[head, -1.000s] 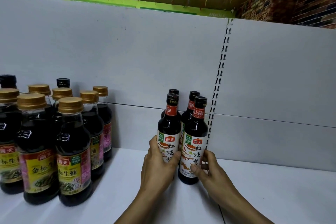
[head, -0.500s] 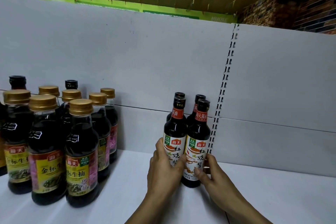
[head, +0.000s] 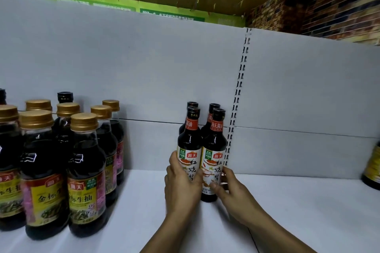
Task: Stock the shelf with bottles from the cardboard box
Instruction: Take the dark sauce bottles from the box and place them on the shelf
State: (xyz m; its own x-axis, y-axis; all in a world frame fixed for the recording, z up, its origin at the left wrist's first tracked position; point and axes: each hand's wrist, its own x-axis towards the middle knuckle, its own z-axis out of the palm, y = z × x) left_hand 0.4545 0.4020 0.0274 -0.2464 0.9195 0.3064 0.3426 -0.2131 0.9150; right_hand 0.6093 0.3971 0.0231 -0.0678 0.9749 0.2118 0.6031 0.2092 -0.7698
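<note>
Currently left hand [head: 182, 189] wraps front-left soy sauce bottle [head: 190, 144], right hand [head: 234, 197] clasps front-right soy sauce bottle [head: 214, 150]; both upright near back edge of shelf [head: 287, 201], likely gripped low to square them, labels forward.

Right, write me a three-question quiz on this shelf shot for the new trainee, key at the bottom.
1. True or false: the left hand and the right hand lie flat on the shelf, holding nothing.
2. Pick one: how many bottles make up the black-capped cluster that the hands grip? A two; B four; C six.
3. Fill in: the bottles grouped at the left mostly have ___ caps.
Key: 1 false, both hands grip the black-capped cluster; 2 B; 3 gold.
</note>
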